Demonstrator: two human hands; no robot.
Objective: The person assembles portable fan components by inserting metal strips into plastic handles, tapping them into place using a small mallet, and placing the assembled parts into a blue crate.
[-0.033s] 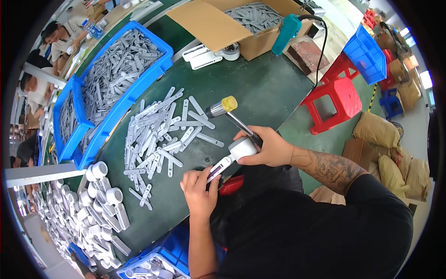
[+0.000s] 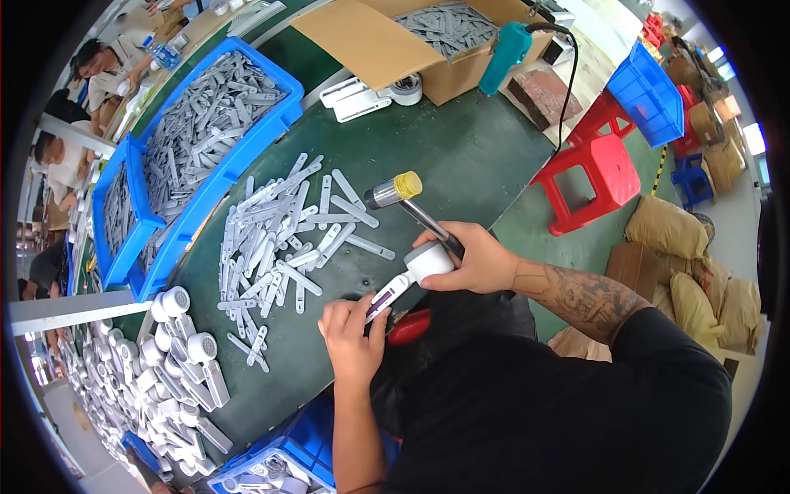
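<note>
My left hand (image 2: 352, 336) is closed on the handle end of a white handheld device (image 2: 429, 260) with a rounded head, perhaps a lint shaver. A dark purple strip shows along the handle. Gripping the head end, my right hand (image 2: 479, 260) also holds a mallet (image 2: 426, 219) with a metal shaft and a yellow striking face. The mallet's head points up and left above the table. Left of my hands lies a loose pile of slim grey plastic handle strips (image 2: 271, 239). The strips have small holes near their ends.
Blue bins (image 2: 288, 111) full of grey strips stand at the far left. Many white devices (image 2: 202, 347) are heaped at the near left. A cardboard box (image 2: 461, 82) of strips and a teal power tool (image 2: 506, 58) with a black cord are at the back. Red stools (image 2: 613, 177) stand right.
</note>
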